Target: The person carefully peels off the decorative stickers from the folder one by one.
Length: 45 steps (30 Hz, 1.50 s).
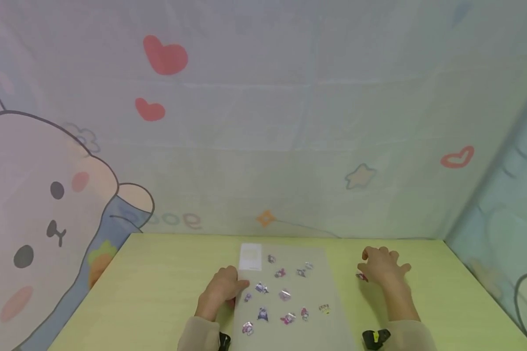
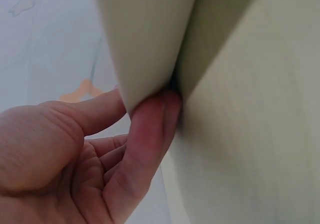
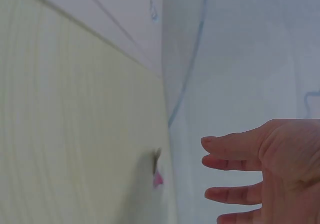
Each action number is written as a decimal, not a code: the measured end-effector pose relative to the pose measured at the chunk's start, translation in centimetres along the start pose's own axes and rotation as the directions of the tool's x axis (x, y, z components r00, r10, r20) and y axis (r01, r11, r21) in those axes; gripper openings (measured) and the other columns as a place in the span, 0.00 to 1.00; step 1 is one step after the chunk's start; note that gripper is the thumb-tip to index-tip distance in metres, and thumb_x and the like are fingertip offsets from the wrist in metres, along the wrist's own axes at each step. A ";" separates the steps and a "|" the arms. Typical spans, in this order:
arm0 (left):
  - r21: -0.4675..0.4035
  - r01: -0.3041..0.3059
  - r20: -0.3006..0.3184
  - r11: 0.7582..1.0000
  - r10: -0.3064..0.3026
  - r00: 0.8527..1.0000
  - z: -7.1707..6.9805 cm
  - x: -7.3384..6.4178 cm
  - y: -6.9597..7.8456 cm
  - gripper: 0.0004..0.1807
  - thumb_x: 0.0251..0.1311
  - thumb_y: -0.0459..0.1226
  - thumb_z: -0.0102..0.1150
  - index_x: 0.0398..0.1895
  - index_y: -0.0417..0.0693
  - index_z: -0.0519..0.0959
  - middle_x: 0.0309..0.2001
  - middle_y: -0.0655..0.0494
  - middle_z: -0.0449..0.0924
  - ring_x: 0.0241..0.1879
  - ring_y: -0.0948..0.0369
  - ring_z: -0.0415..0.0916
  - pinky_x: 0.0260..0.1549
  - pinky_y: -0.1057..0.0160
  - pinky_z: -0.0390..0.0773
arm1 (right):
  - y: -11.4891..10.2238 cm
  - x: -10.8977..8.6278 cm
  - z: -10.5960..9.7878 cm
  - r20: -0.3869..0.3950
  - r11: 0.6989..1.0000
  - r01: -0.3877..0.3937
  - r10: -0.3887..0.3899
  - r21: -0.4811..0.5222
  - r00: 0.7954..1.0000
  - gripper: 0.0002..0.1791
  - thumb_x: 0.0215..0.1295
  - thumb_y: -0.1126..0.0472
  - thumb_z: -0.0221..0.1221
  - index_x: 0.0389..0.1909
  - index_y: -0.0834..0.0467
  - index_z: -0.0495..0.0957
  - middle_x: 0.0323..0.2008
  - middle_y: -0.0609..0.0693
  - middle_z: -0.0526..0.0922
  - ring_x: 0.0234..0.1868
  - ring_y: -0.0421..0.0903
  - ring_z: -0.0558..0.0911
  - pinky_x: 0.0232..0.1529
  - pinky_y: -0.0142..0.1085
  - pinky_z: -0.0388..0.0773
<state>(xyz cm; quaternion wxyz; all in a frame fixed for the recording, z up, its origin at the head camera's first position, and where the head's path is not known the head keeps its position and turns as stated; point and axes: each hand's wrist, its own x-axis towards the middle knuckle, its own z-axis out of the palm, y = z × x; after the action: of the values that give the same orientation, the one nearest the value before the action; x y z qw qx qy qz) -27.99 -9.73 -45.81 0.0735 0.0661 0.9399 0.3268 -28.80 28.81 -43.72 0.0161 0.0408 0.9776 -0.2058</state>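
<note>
Board [image 1: 307, 336]: pale, on yellow table [image 1: 136, 302], with small cartoon figures [image 1: 262, 314] scattered over its face and a white card [image 1: 250, 257] at its upper left corner.
Left hand [image 1: 221, 290]: thumb and fingers pinch the board's left edge.
Right hand [image 1: 383, 268]: fingers parted, holding nothing, over the table.
Loose figure [image 1: 362, 277]: pink, to the right of the board, just beside the right hand.

Pale fabric backdrop [image 1: 254, 131] with red hearts [image 1: 165, 57] behind a yellow-green table [image 1: 171, 268]
</note>
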 end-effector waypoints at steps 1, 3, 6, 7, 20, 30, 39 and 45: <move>-0.003 -0.004 -0.001 1.000 0.004 1.000 0.0 0.0 0.0 0.16 0.65 0.39 0.61 0.29 0.32 0.76 0.15 0.49 0.75 0.14 0.56 0.76 0.17 0.62 0.75 | -0.3 0.0 0.0 -0.006 1.000 0.006 -0.006 -0.001 1.000 0.17 0.67 0.58 0.57 0.52 0.64 0.74 0.53 0.73 0.67 0.58 0.78 0.55 0.48 0.79 0.45; -0.011 -0.011 -0.003 1.000 0.011 1.000 -0.1 -0.1 -0.1 0.16 0.65 0.39 0.61 0.28 0.32 0.77 0.15 0.49 0.75 0.14 0.56 0.77 0.17 0.62 0.75 | -0.8 -0.2 -0.1 -0.017 1.000 0.015 -0.015 -0.002 1.000 0.18 0.67 0.57 0.57 0.52 0.63 0.74 0.54 0.73 0.67 0.59 0.78 0.55 0.49 0.78 0.46; -0.016 -0.012 0.000 1.000 0.012 1.000 0.0 0.0 -0.2 0.16 0.65 0.39 0.61 0.28 0.31 0.77 0.15 0.49 0.75 0.14 0.56 0.77 0.17 0.62 0.75 | -1.6 -0.4 -0.1 -0.028 1.000 0.031 -0.031 -0.003 0.999 0.18 0.68 0.55 0.57 0.53 0.62 0.74 0.55 0.73 0.67 0.59 0.77 0.56 0.50 0.77 0.49; -0.016 -0.013 0.001 1.000 0.013 1.000 0.0 0.0 -0.2 0.16 0.65 0.39 0.61 0.28 0.31 0.77 0.15 0.49 0.75 0.14 0.56 0.77 0.17 0.62 0.76 | -1.8 -0.4 -0.1 -0.030 0.999 0.036 -0.036 0.001 0.999 0.18 0.68 0.55 0.57 0.53 0.62 0.75 0.55 0.73 0.67 0.59 0.77 0.57 0.50 0.77 0.50; -0.011 0.013 0.007 1.000 -0.013 1.000 -0.2 -0.3 -0.3 0.16 0.65 0.39 0.61 0.29 0.31 0.77 0.16 0.49 0.75 0.15 0.55 0.77 0.18 0.62 0.76 | -5.3 -1.6 1.0 -0.046 0.996 0.059 -0.056 0.074 0.997 0.16 0.68 0.54 0.59 0.52 0.58 0.77 0.52 0.66 0.73 0.59 0.76 0.60 0.51 0.79 0.44; -0.030 -0.001 0.010 1.000 0.001 1.000 0.0 -0.3 -0.5 0.15 0.65 0.39 0.61 0.29 0.32 0.76 0.15 0.49 0.75 0.14 0.56 0.76 0.17 0.62 0.75 | -7.5 -0.8 2.3 -0.050 0.991 0.066 -0.060 0.119 0.997 0.12 0.66 0.56 0.59 0.48 0.56 0.79 0.54 0.66 0.73 0.57 0.73 0.64 0.52 0.76 0.48; -0.039 -0.004 0.020 0.999 0.005 1.000 -0.2 -0.3 -0.5 0.15 0.65 0.38 0.60 0.29 0.32 0.76 0.16 0.49 0.75 0.15 0.55 0.77 0.18 0.60 0.77 | -8.9 1.0 3.0 -0.036 0.987 0.058 -0.053 0.153 0.998 0.10 0.66 0.56 0.59 0.44 0.56 0.80 0.58 0.67 0.72 0.58 0.72 0.63 0.54 0.75 0.49; -0.040 -0.007 0.011 0.999 0.007 1.000 0.0 -0.1 -0.2 0.15 0.65 0.38 0.61 0.30 0.31 0.76 0.16 0.48 0.75 0.15 0.55 0.77 0.19 0.60 0.77 | -8.8 2.0 3.9 -0.020 0.991 0.054 -0.052 0.126 0.998 0.09 0.65 0.60 0.59 0.44 0.58 0.81 0.57 0.68 0.72 0.57 0.71 0.64 0.53 0.74 0.51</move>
<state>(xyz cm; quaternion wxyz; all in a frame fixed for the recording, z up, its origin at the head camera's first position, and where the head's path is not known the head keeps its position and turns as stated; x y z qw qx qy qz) -27.88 -9.91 -45.91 0.0788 0.0698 0.9325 0.3456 -31.46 19.34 -43.86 -0.0001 0.0173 0.9634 -0.2674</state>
